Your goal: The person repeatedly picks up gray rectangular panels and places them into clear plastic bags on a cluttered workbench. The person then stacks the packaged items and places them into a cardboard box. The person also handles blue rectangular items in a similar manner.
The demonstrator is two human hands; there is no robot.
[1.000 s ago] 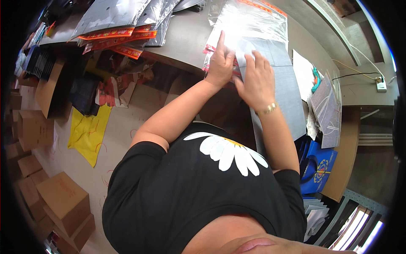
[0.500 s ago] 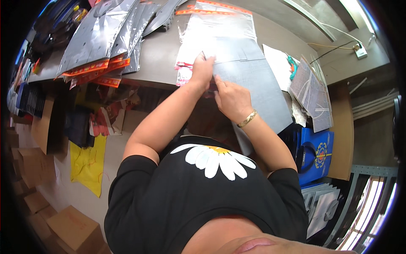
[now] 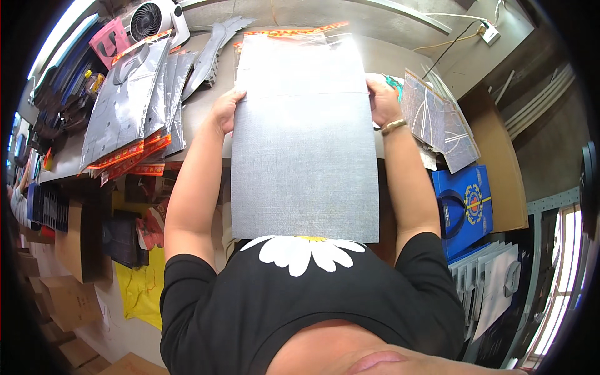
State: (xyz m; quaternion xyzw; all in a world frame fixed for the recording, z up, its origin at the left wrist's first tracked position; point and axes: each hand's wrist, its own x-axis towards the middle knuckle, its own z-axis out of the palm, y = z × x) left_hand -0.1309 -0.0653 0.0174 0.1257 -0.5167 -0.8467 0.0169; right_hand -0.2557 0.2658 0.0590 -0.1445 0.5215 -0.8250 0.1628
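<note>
A large grey sheet point(image 3: 305, 169) with a woven-looking surface and a crease across its far part lies lengthwise in front of my chest. Its near end overhangs the table edge and reaches my black shirt. On its left edge, by the crease, my left hand point(image 3: 227, 110) is closed, with the thumb on top. My right hand point(image 3: 383, 100) grips the opposite edge at about the same height, its fingers partly hidden. Clear plastic bags with an orange printed strip point(image 3: 294, 31) show beyond the sheet's far end. Glare washes out that end.
Bagged grey pieces point(image 3: 128, 103) are piled at the left of the table, with a white fan point(image 3: 156, 22) behind. Beside my right hand are a teal object point(image 3: 394, 84) and patterned grey sheets point(image 3: 431, 115). A blue bag point(image 3: 459, 206) and cardboard point(image 3: 497, 162) stand at the right.
The sheet has swung from a slant at the right to straight in front of me, nearer my body. My hands, close together before, have parted to its two side edges.
</note>
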